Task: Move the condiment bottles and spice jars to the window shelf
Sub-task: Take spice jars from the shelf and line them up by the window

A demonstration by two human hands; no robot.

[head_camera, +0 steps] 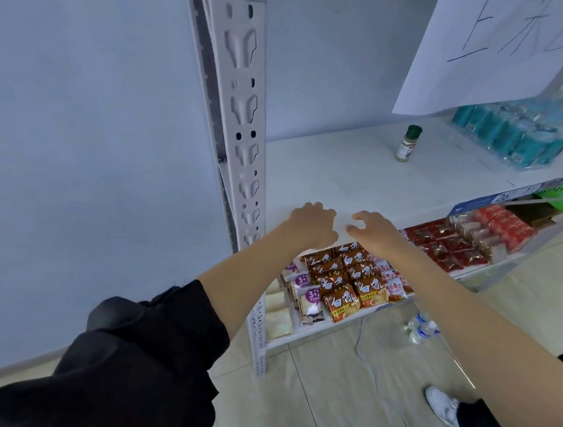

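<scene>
While shrink-wrapped water bottles [515, 133] sit at the back right of the white shelf [335, 180], noodle packets [345, 281] fill the tier below. Spice jar [409, 143] stands upright mid-shelf, well beyond both hands. Left hand [311, 223] and right hand [377, 231] loosely curled, holding nothing.

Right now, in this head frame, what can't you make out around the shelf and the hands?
- Spice jar: label print too small to read.
- Paper sign: writing cut off by the top and right edges.
- Bottle pack: its upper part hidden behind the sign.
- Left hand and right hand: fingers curl away from the camera, so contact with the shelf is unclear.
</scene>
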